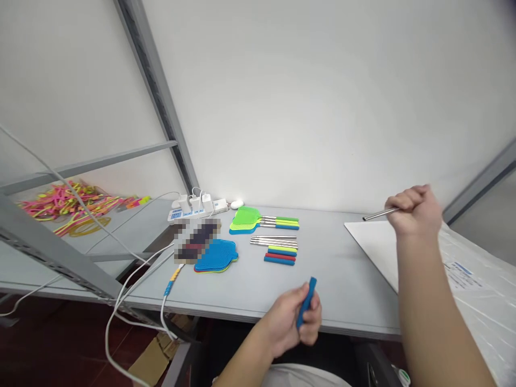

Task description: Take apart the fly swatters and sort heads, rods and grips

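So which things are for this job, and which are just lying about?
Seem to belong:
blue handle in left hand
metal rod in right hand
loose handles
loose rods
swatter heads
whole swatters

Probably just there:
power strip
pile of colourful strips
cardboard

A plain white wall (282, 107) rose behind a flat grey desk (346, 301); a slotted grey metal post (155, 86) stood leftward, and dark red flooring (76, 349) showed below.

Glossy metal rod (378, 215), matt handle (307, 302)
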Available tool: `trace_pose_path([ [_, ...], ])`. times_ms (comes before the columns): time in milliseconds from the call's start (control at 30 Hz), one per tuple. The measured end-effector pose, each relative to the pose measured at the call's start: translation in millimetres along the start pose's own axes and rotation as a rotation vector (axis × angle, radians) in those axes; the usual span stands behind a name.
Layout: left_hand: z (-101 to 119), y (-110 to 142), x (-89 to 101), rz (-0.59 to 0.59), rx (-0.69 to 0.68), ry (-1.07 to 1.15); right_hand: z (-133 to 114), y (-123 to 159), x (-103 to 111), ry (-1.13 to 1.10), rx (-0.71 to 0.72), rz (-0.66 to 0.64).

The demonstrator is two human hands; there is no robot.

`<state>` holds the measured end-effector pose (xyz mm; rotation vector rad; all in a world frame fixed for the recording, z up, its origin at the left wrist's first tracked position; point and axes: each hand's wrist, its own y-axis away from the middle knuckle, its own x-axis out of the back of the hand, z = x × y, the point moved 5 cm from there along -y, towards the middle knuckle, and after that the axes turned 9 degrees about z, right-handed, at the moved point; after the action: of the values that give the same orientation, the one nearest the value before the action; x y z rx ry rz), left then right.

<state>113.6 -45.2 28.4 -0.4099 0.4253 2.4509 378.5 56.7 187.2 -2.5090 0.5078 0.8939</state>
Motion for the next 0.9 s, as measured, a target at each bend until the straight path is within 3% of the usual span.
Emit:
trace_pose_path([
  [100, 21, 1, 19.0, 0.24, -0.222, -0.105, -7, 9, 6, -0.028, -0.019, 0.034],
  [233, 46, 5, 44.8, 0.56, -0.54, -0.555, 31, 50, -4, 0.052, -0.091, 0.023],
  [300, 44, 7, 57.1, 0.642, -0.552, -0.605, 50, 65, -8, 0.125, -0.113, 0.001],
  [433, 32, 10, 77.8, 0.697, -0.48, -0.649, 73, 78, -13, 0.283, -0.163, -0.067],
  [567, 36, 10, 90.5, 0.742, -0.483, -0.83, 89, 84, -13, 0.417, -0.224, -0.132],
  [733, 48, 5, 97.2, 0.82, -0.526, -1.244, 102, 93, -15, 0.621, -0.204, -0.218],
  [900, 48, -3, 99.9, 0.809, -0.53, -1.344, 113, 96, -35, 0.94, -0.152, -0.317],
])
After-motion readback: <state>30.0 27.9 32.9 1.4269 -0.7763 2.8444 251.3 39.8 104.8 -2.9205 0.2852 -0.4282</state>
